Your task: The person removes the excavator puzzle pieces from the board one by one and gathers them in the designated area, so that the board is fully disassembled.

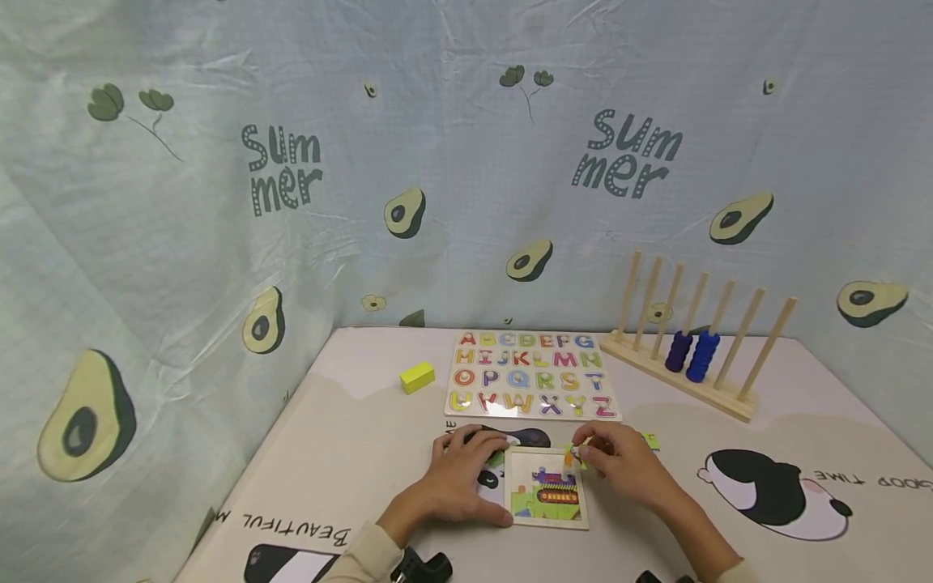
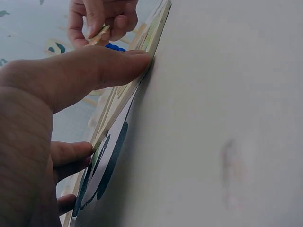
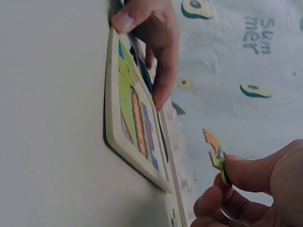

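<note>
Puzzle tray (image 1: 548, 525): left hand (image 1: 455, 478) touching left side, fingers apart; right hand (image 1: 619, 461) above far-right corner, fingers clamped on piece (image 3: 218, 159).

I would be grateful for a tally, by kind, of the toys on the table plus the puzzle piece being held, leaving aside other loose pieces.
Puzzle tray: 1
Puzzle piece in the right hand: 1
Letter board: 1
Yellow block: 1
Peg stand with blue rings: 1
Total: 5
</note>
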The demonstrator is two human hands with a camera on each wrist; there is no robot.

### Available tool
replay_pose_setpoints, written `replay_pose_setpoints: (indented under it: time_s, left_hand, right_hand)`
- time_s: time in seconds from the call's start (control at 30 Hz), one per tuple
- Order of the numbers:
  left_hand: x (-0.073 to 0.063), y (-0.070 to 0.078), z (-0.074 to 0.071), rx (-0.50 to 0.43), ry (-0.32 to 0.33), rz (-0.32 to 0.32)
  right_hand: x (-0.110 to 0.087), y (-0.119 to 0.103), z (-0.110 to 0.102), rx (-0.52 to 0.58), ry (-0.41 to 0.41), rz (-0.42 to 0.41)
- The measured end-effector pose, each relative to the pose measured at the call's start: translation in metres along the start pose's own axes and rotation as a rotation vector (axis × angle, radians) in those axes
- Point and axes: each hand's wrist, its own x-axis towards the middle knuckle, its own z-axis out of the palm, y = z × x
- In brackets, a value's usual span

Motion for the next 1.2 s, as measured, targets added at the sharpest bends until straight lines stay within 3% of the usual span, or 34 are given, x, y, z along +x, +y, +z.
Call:
replay_pose_setpoints:
  time_s: [0.33, 0.53, 1.2]
  left_hand:
    - [0.001, 0.0, 0.0, 0.009, -0.014, -0.014]
    - [0.0, 0.001, 0.0, 0.013, -0.005, -0.004]
    - [0.0, 0.001, -0.001, 0.012, -0.02, -0.015]
  right_hand:
    - [-0.001, 0.018, -0.011, -0.128, 0.093, 0.122]
    - [0.0, 0.028, -0.013, -0.155, 0.091, 0.136]
    - [0.006, 0.03, -0.01, -0.24, 0.1, 0.14]
